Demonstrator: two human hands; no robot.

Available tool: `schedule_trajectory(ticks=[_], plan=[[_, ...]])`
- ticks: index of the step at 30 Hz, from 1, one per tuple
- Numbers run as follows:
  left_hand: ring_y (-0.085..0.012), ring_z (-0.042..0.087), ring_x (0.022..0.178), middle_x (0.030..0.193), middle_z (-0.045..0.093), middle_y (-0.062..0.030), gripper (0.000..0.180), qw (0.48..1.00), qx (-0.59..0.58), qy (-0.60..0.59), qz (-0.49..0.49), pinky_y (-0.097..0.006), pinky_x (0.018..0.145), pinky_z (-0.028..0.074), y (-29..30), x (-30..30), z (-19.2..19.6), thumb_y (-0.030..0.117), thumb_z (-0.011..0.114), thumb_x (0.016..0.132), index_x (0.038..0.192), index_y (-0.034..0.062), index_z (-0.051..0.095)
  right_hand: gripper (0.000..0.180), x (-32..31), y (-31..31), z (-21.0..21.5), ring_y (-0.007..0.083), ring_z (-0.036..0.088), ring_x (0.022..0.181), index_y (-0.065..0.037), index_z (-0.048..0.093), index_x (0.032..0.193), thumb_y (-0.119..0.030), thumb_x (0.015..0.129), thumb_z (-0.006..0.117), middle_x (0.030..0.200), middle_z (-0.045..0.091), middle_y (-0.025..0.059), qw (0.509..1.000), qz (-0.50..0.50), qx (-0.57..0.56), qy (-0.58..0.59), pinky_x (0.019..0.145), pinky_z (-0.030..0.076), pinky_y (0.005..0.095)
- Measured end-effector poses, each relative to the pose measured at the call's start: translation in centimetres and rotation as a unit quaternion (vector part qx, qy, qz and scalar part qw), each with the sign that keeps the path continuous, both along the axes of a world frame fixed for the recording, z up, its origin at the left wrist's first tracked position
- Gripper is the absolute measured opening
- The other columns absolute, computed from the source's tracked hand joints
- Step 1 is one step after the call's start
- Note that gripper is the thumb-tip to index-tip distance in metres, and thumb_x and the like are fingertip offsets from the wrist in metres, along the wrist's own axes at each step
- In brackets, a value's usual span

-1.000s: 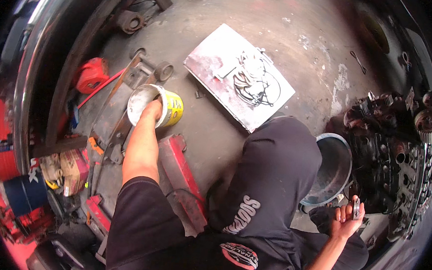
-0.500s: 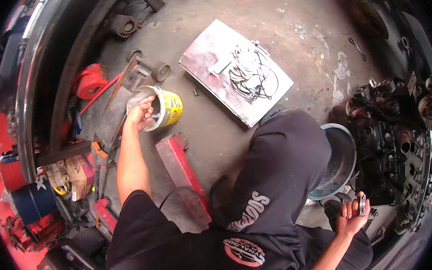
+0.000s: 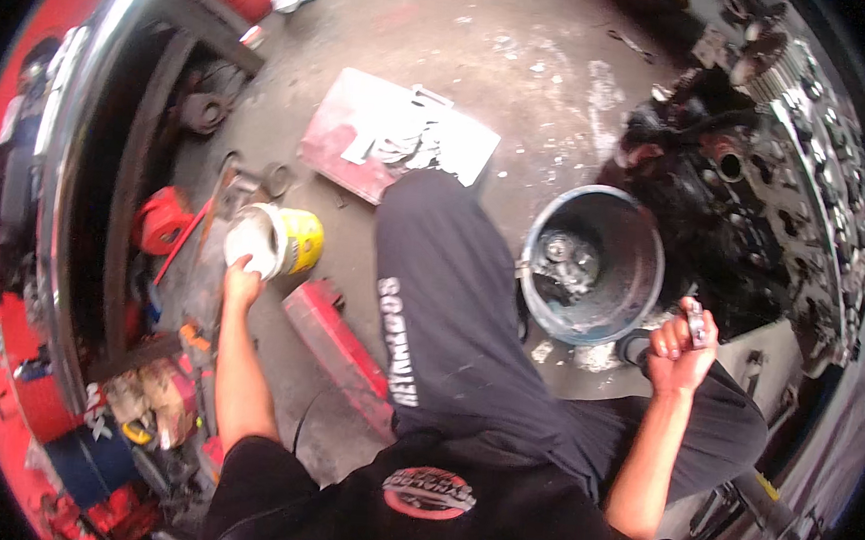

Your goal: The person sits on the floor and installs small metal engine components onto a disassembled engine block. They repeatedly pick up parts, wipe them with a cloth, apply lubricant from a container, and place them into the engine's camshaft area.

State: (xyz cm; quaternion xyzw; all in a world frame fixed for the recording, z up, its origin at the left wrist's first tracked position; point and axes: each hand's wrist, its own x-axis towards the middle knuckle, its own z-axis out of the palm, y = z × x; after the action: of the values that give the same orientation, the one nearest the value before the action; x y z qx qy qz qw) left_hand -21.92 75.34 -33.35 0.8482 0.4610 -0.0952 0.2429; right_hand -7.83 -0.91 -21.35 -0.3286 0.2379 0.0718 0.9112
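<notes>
My left hand (image 3: 242,285) is closed at the near rim of a yellow-and-white bucket (image 3: 303,242). The bucket leans with its pale mouth toward me; blur hides what lies inside. On the other side, my raised right hand (image 3: 679,356) is closed around a small curved metal part (image 3: 695,325), silvery and upright between the fingers. Just left of that hand stands a round grey-blue tub (image 3: 659,276). Several shiny metal parts (image 3: 567,264) lie in its bottom. A dark round-ended object (image 3: 634,348) shows between the tub and my right hand.
A dark, greasy engine (image 3: 728,205) fills the right side. Ahead, a white-and-red panel (image 3: 334,128) holds a tangle of cables. A red jack-like beam (image 3: 332,343) lies beside my bent leg. A dark metal frame (image 3: 145,150) and red equipment (image 3: 160,221) line the left.
The view has shifted, bringing the tub's contents into sight. My left hand has moved from over the bucket's mouth to its near rim. The right hand still holds the curved metal part.
</notes>
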Motion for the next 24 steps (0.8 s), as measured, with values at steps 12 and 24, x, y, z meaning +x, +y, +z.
schedule_trajectory(ticks=[12, 24], plan=[[-0.0383, 0.073, 0.082, 0.096, 0.076, -0.0219, 0.043, 0.939, 0.045, 0.179, -0.290, -0.047, 0.071, 0.058, 14.1, 3.6, -13.7, 0.017, 0.052, 0.095, 0.133, 0.0049, 0.065, 0.042, -3.6, -3.0, -3.5, 0.0106, 0.027, 0.042, -0.002, 0.066, 0.115, -0.037, 0.105, 0.046, 0.053, 0.030, -0.0046, 0.992, -0.088, -0.018, 0.088, 0.043, 0.027, 0.0292], [-0.0414, 0.071, 0.093, 0.110, 0.073, -0.0229, 0.044, 0.955, -0.243, 0.139, -0.101, -0.051, 0.078, 0.057, 10.7, 7.8, -21.9, 0.024, 0.051, 0.097, 0.133, 0.0037, 0.065, 0.045, -4.7, 0.7, 2.4, 0.0104, 0.027, 0.042, 0.000, 0.069, 0.104, -0.039, 0.104, 0.045, 0.053, 0.029, -0.0043, 0.981, -0.165, -0.050, 0.084, 0.045, 0.026, 0.0300]])
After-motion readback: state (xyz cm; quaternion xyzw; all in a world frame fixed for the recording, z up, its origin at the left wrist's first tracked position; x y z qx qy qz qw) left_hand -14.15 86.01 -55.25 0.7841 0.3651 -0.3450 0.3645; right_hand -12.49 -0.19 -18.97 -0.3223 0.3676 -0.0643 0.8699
